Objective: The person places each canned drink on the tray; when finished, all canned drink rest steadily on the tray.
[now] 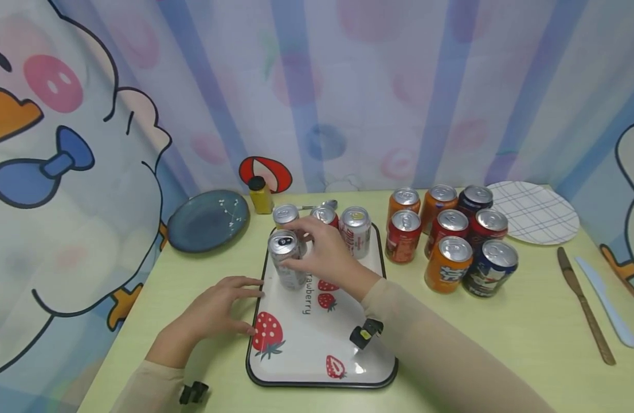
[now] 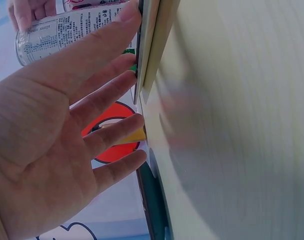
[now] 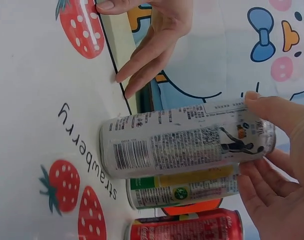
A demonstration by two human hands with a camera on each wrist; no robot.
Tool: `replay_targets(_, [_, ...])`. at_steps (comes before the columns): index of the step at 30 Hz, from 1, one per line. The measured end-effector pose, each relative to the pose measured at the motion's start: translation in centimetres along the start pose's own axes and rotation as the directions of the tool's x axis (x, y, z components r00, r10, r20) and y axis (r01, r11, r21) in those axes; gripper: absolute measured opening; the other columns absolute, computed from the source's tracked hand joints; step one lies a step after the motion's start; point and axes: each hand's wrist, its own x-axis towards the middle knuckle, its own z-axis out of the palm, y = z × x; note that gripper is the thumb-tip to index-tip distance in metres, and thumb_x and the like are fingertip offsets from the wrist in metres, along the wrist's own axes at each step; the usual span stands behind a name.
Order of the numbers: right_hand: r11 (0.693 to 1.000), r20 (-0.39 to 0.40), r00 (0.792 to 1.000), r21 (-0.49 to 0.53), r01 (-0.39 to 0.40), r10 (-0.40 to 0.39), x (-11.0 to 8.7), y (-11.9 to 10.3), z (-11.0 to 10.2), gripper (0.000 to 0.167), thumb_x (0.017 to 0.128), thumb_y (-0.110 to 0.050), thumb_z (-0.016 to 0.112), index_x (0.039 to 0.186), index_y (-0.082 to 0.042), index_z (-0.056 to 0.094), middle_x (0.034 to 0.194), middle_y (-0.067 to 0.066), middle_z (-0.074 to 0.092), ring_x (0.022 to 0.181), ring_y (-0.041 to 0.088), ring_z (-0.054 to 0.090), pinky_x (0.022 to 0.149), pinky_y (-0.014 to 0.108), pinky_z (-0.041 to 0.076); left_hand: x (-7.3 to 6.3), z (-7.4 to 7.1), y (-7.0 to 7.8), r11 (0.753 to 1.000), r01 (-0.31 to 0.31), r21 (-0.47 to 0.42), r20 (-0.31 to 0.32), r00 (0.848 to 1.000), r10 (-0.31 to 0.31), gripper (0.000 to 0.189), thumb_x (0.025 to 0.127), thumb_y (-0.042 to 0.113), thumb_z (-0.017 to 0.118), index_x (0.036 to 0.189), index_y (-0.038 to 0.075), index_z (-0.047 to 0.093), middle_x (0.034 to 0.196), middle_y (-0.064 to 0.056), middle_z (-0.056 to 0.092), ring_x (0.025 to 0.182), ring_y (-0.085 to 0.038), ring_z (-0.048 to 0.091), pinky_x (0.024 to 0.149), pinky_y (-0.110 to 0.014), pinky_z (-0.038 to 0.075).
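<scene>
Silver can point(image 1: 288, 267), upper part gripped between right fingers point(image 3: 262, 187) and thumb, left fingers point(image 2: 114, 133) extended beside tray point(image 1: 322, 384).

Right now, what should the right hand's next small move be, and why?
Probably ease the right hand off the silver can once it sits flat: it looks upright over the left side of the tray, just in front of the yellow-topped can, and the left hand isn't touching it.

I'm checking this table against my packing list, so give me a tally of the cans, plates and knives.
Cans: 12
Plates: 2
Knives: 2
Total: 16
</scene>
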Motion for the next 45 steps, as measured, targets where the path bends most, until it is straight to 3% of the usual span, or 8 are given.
replay_targets(2, [1.000, 0.008, 1.000, -0.017, -0.010, 0.010, -0.5, 0.0, -0.6, 0.065, 0.078, -0.028, 0.093, 0.135, -0.018, 0.065, 0.127, -0.001, 0.067, 0.109, 0.016, 0.064, 0.091, 0.032, 0.060, 0.0, 0.1, 0.0, 1.000, 0.008, -0.003, 0.004, 1.000, -0.008, 0.070, 0.067, 0.043, 0.096, 0.131, 0.024, 0.072, 0.153, 0.000, 0.056, 0.146, -0.035, 0.044, 0.117, -0.063, 0.041])
replay_targets(9, [0.995, 0.029, 0.998, -0.086, -0.056, 0.059, -3.2, 0.7, -4.2, 0.060, 0.080, -0.024, 0.091, 0.134, -0.016, 0.067, 0.142, 0.003, 0.061, 0.133, 0.024, 0.058, 0.113, 0.046, 0.050, -0.1, 0.4, -0.2, 0.999, 0.026, -0.021, 0.008, 1.000, -0.025, 0.071, 0.066, 0.045, 0.096, 0.130, 0.026, 0.072, 0.153, 0.001, 0.055, 0.146, -0.035, 0.044, 0.117, -0.063, 0.042])
replay_targets(11, [0.993, 0.012, 0.999, -0.112, -0.046, 0.047, -4.2, 1.3, -5.6, 0.058, 0.080, -0.022, 0.091, 0.132, -0.014, 0.068, 0.142, 0.005, 0.061, 0.134, 0.027, 0.058, 0.113, 0.047, 0.050, -0.2, 0.4, -0.2, 1.000, 0.020, -0.023, 0.005, 1.000, -0.020, 0.071, 0.067, 0.044, 0.096, 0.131, 0.025, 0.072, 0.153, 0.001, 0.055, 0.146, -0.034, 0.044, 0.117, -0.062, 0.042])
replay_targets(21, [0.953, -0.097, 0.993, -0.302, 0.033, -0.066, -8.5, 3.9, -12.5, 0.054, 0.078, -0.015, 0.091, 0.127, -0.011, 0.069, 0.127, 0.009, 0.066, 0.106, 0.024, 0.062, 0.080, 0.044, 0.060, -0.4, 0.4, -0.2, 0.999, 0.022, -0.043, -0.009, 1.000, -0.022, 0.072, 0.066, 0.044, 0.097, 0.131, 0.025, 0.072, 0.153, 0.001, 0.055, 0.147, -0.035, 0.044, 0.118, -0.062, 0.041])
replay_targets(26, [0.924, -0.124, 0.989, -0.381, 0.029, -0.082, -10.6, 4.7, -15.5, 0.052, 0.076, -0.012, 0.092, 0.123, -0.009, 0.070, 0.124, 0.009, 0.066, 0.109, 0.026, 0.063, 0.080, 0.047, 0.060, -0.6, 0.6, -0.2, 0.999, 0.007, -0.042, -0.022, 1.000, -0.008, 0.072, 0.066, 0.044, 0.096, 0.131, 0.025, 0.072, 0.153, 0.001, 0.056, 0.146, -0.035, 0.044, 0.118, -0.062, 0.040])
replay_targets(28, [0.916, -0.135, 0.987, -0.400, 0.026, -0.087, -11.3, 5.2, -16.5, 0.053, 0.075, -0.012, 0.093, 0.122, -0.009, 0.070, 0.125, 0.010, 0.066, 0.115, 0.029, 0.063, 0.088, 0.050, 0.059, -0.7, 0.6, -0.2, 0.999, 0.007, -0.039, -0.023, 1.000, -0.008, 0.072, 0.066, 0.045, 0.096, 0.130, 0.025, 0.073, 0.152, 0.000, 0.056, 0.145, -0.036, 0.045, 0.117, -0.063, 0.041])
replay_targets(35, [0.899, -0.124, 0.991, -0.437, -0.014, -0.045, -13.5, 7.1, -19.0, 0.057, 0.073, -0.013, 0.094, 0.123, -0.007, 0.068, 0.128, 0.015, 0.064, 0.118, 0.038, 0.060, 0.091, 0.061, 0.055, -0.7, 0.8, 0.0, 0.998, 0.021, -0.054, -0.017, 1.000, -0.022, 0.072, 0.065, 0.045, 0.096, 0.130, 0.027, 0.072, 0.152, 0.001, 0.056, 0.146, -0.035, 0.045, 0.117, -0.063, 0.041])
replay_targets(45, [0.869, -0.121, 0.992, -0.495, -0.022, -0.044, -15.2, 9.3, -20.3, 0.068, 0.065, -0.018, 0.098, 0.124, -0.004, 0.066, 0.117, 0.018, 0.069, 0.106, 0.039, 0.065, 0.086, 0.062, 0.053, 0.0, 0.5, -0.4, 0.999, -0.017, -0.028, -0.028, 0.999, 0.016, 0.072, 0.065, 0.047, 0.096, 0.130, 0.026, 0.073, 0.151, 0.001, 0.057, 0.144, -0.034, 0.046, 0.116, -0.062, 0.043])
